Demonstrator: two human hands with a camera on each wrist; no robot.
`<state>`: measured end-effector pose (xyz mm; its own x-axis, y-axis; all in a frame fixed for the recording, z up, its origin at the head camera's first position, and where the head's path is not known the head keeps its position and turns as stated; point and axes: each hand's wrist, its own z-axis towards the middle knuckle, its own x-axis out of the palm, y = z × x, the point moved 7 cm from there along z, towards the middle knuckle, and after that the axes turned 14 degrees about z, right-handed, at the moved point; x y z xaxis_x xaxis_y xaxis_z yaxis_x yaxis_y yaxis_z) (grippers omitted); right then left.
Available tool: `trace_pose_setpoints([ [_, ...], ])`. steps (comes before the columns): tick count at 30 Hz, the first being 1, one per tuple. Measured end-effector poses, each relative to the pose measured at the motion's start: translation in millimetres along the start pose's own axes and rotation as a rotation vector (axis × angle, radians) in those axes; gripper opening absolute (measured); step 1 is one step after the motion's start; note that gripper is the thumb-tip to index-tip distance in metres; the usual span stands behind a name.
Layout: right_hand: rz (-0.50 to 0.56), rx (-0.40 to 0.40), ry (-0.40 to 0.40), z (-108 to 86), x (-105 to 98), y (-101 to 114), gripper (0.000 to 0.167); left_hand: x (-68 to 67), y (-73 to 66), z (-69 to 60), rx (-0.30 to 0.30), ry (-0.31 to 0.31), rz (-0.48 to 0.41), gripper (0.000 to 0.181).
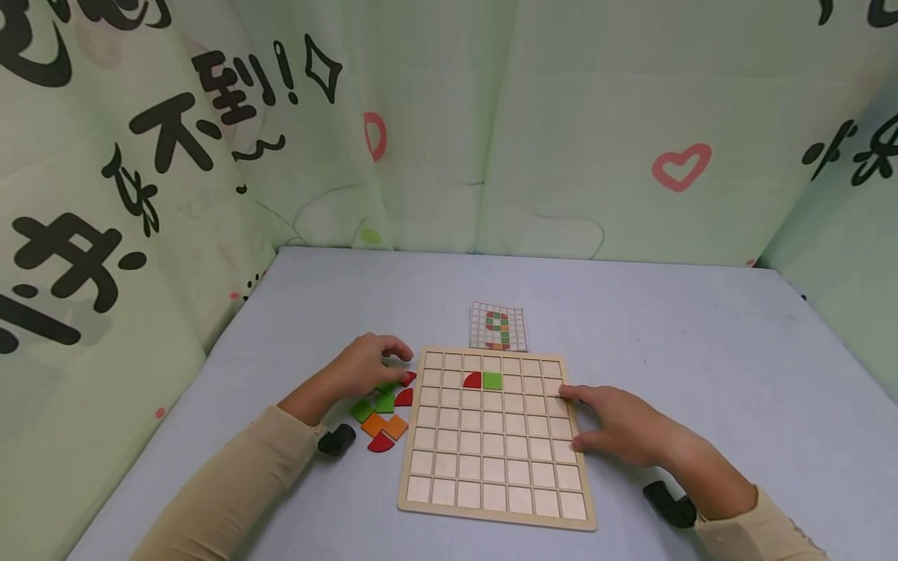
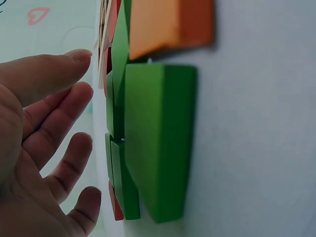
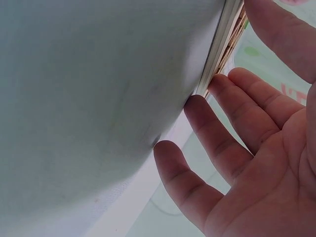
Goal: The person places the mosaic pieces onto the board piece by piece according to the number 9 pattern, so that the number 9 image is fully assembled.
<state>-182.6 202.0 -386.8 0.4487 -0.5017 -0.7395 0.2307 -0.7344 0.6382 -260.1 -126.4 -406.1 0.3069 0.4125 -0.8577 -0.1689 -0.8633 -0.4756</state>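
Coloured tiles [image 1: 384, 403] are best pinched singly by the left hand [image 1: 365, 366], its fingers loose and empty, with the board [image 1: 494, 469] steadied by relaxed fingers of the right hand [image 1: 627, 425].

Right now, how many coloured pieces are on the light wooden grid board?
2: on the board, a red quarter-circle piece lies in the second row from the far edge, with a green square piece immediately right. None appear hidden.

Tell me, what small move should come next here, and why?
Probably the left hand should pinch a loose red piece: it seems to hold nothing, and the pattern card seems to show red, green, red on top, while the wooden board holds just one red quarter and one green square.
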Motion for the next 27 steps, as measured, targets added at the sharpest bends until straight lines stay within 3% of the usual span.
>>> trace_pose_setpoints([
  [27,0.009,0.01,-0.003,0.5,-0.5,-2.7,0.075,9.4,-0.8,6.3,0.004,0.028,0.073,0.023],
])
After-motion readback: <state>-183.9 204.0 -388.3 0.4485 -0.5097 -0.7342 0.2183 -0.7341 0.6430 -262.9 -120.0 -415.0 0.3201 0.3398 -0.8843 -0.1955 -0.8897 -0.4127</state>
